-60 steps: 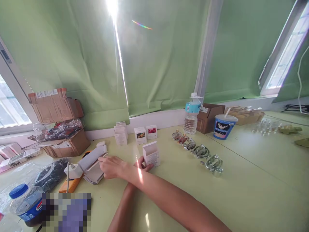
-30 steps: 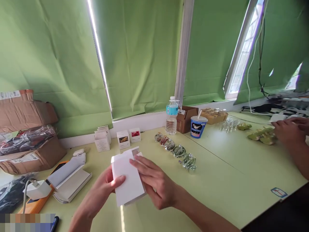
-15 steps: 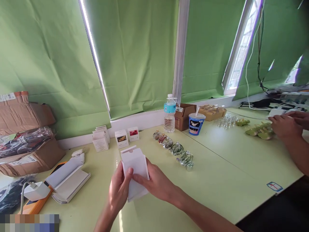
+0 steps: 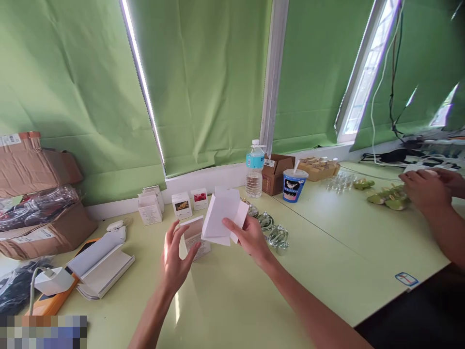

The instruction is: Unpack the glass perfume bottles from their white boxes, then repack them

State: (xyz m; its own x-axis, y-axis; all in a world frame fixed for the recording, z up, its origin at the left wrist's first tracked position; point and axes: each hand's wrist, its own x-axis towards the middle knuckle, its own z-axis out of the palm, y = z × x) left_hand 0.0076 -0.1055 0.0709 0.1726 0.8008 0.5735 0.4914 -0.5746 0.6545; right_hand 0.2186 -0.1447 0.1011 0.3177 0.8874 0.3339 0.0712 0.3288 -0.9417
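My right hand [image 4: 252, 237] grips a white paper box [image 4: 223, 213], thumb on its front face, raised above the table and tilted. The box has flaps hanging loose at its side and bottom. My left hand [image 4: 178, 254] is open, fingers and thumb apart, beside a white printed box [image 4: 196, 237] standing on the table; whether it touches that box I cannot tell. Small white boxes with picture labels [image 4: 182, 206] stand behind. A row of clear glass-like pieces with greenery [image 4: 279, 237] lies to the right, partly hidden by my right hand and its box.
Flat white cartons [image 4: 107, 271] lie at left by an orange object [image 4: 54, 303] and a white charger [image 4: 54, 281]. A water bottle [image 4: 254, 169], a blue cup [image 4: 294, 186] and cardboard boxes [image 4: 278, 174] stand behind. Another person's hands [image 4: 426, 191] work at far right.
Both hands were on one white box low over the table. Now my left hand is off, a printed box stands beside it, and my right hand holds a white box higher and further right.
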